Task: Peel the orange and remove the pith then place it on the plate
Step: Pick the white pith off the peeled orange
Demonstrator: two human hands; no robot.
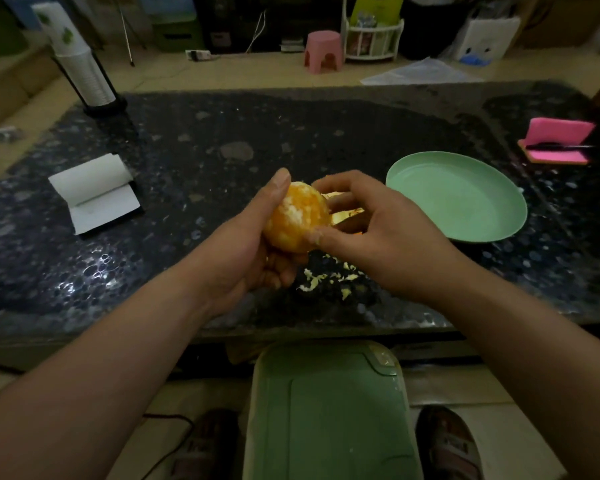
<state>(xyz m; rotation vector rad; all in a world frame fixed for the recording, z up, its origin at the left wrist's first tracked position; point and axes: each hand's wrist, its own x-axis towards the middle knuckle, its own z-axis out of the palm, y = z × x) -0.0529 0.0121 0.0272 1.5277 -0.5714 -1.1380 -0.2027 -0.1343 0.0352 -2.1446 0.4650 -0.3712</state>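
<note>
Your left hand [253, 244] has the mostly peeled round orange [297, 220] cupped from underneath, thumb up along its top, with white pith patches stuck on the fruit. Your right hand [371, 230] is curled against its right side, thumb tip and fingertips pinching at it. It's held above the dark speckled stone counter [187, 168], with pale pith scraps [326, 278] lying just below your hands. The round mint-green plastic plate [458, 199] sits nearby on the right, not touching the orange.
</note>
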